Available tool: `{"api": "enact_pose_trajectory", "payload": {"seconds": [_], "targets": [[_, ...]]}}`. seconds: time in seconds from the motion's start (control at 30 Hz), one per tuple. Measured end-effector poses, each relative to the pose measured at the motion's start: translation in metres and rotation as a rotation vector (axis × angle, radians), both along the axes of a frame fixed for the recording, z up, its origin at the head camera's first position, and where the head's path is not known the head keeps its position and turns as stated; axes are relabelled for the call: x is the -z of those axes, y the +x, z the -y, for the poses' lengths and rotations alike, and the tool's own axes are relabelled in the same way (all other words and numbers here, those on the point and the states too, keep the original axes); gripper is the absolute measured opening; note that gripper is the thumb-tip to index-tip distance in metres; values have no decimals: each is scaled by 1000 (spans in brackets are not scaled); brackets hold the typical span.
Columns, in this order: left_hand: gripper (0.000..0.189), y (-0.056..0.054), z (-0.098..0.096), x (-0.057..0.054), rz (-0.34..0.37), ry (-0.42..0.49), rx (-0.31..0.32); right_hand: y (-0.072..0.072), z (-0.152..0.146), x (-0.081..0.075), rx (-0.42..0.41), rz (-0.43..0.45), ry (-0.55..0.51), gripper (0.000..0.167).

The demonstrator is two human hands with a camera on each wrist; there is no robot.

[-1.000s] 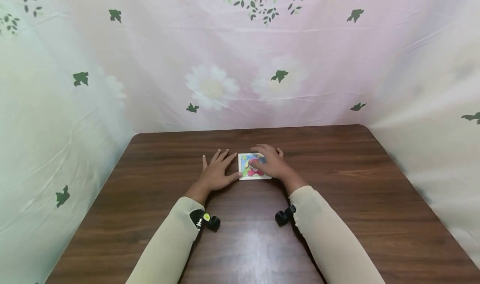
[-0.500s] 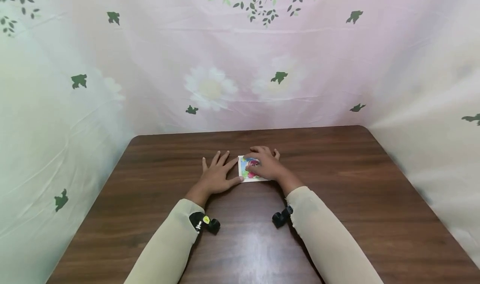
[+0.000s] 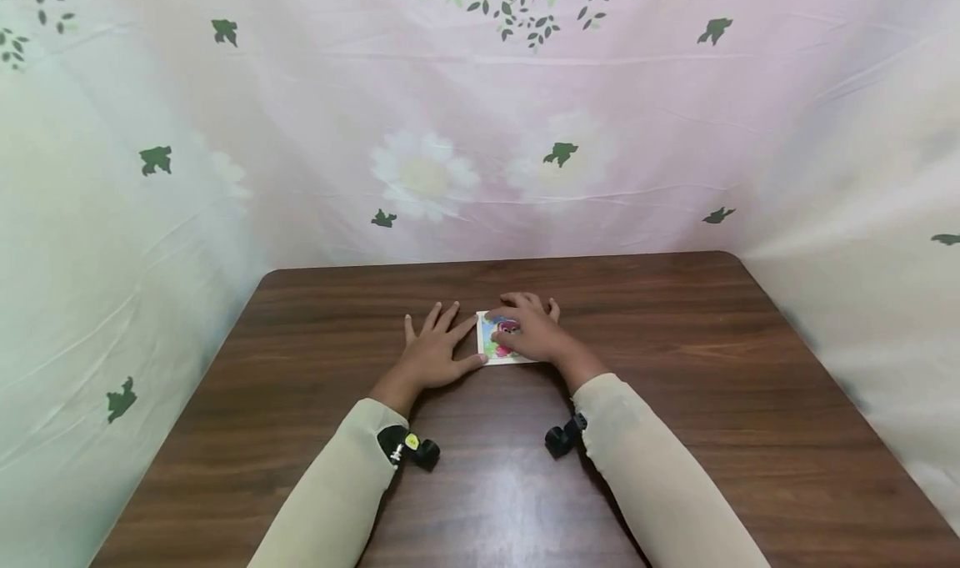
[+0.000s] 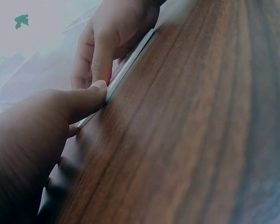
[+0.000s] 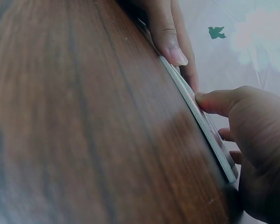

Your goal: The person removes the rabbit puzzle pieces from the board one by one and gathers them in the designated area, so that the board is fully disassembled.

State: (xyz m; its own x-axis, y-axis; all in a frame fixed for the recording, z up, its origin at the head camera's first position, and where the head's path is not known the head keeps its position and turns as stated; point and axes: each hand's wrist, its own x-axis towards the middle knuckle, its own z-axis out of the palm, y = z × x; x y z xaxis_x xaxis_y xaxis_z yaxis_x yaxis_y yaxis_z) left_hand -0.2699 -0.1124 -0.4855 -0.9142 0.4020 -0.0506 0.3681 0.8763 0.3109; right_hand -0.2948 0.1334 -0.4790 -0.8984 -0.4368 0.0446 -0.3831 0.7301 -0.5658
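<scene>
A thin square picture board (image 3: pixel 487 349) with a white border and a bright cartoon print lies flat on the table. At its left edge is my left hand (image 3: pixel 431 358), fingers spread and straight, the thumb tip on the lower left corner. My right hand (image 3: pixel 534 333) lies over the right part of the board, hiding much of the print. Its thumb and forefinger tips touch the printed face. In the right wrist view, the board's pale edge (image 5: pixel 202 122) runs below my right thumb (image 5: pixel 212 101); the left thumb (image 5: pixel 176 55) rests at the far end.
The brown wooden table (image 3: pixel 300 468) has rounded far corners. Behind it and at both sides hangs a pale cloth (image 3: pixel 480 92) printed with flowers and leaves. A black camera (image 3: pixel 426 454) is strapped at the left wrist, another black camera (image 3: pixel 559 441) at the right.
Over the first half second my right hand shifted left across the board, its forefinger reaching toward the upper left. Since then both hands have stayed almost still.
</scene>
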Motion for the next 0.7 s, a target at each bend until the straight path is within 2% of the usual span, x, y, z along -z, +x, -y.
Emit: {"api": "enact_pose_trajectory", "payload": {"seconds": [0.7], "targets": [[85, 4, 2, -4, 9, 10, 3, 1, 5, -3, -4, 8, -8, 41]]}}
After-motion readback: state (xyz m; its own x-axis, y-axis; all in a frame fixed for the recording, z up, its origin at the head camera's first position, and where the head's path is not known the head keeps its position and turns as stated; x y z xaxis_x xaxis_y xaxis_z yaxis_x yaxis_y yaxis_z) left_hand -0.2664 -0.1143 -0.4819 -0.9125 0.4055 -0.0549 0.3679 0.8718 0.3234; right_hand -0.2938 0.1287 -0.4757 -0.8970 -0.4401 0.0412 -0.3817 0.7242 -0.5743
